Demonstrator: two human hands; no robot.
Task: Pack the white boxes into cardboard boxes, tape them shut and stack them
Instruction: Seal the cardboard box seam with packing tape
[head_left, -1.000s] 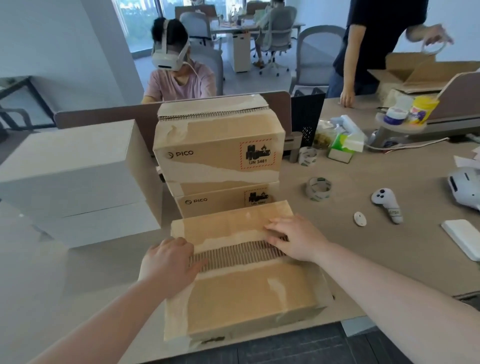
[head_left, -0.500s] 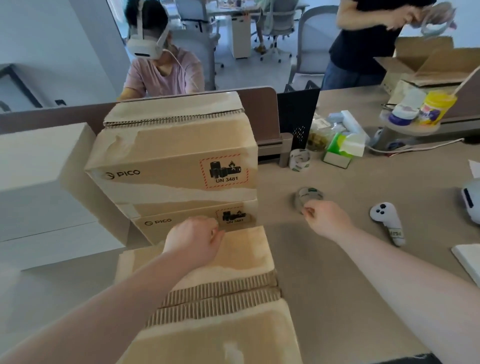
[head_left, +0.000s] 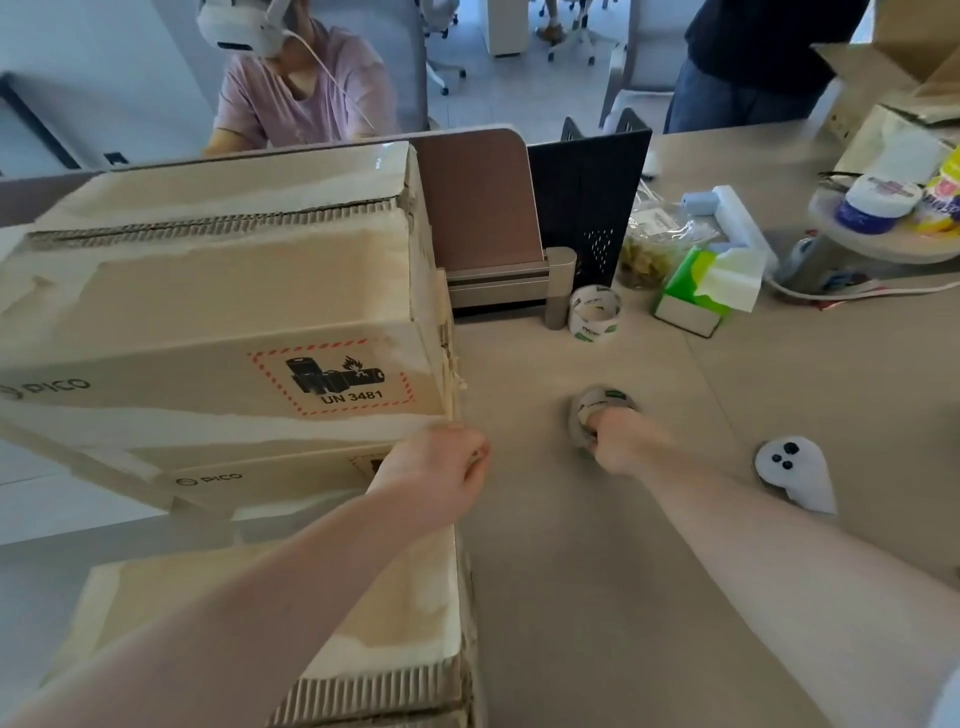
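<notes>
1. The table (head_left: 597, 597) carries everything; at ten o'clock on it, two cardboard boxes stand stacked, the top box (head_left: 218, 312) on the lower box (head_left: 270, 480). I judge these two done, though their skins are torn where old tape came off
2. At seven o'clock, right under my arms, lies the near box (head_left: 291, 613). Its flaps are down, with bare ribbed card along the seam and no tape that I can make out, so I judge taping and stacking are left. Any white boxes inside are hidden
3. My right hand (head_left: 621, 441) is at the centre of the table, fingers curled round the tape roll (head_left: 597, 410)
4. My left hand (head_left: 441, 467) is loosely fisted, holding nothing, by the stack's near right corner
5. A spare tape roll (head_left: 595, 314) stands on edge at one o'clock, and a white controller (head_left: 792, 475) lies at three o'clock
6. Writing: both stacked boxes read "PICO"; the top one's red-hatched battery label reads "UN 3481". The print on the rolls is too small to read
</notes>
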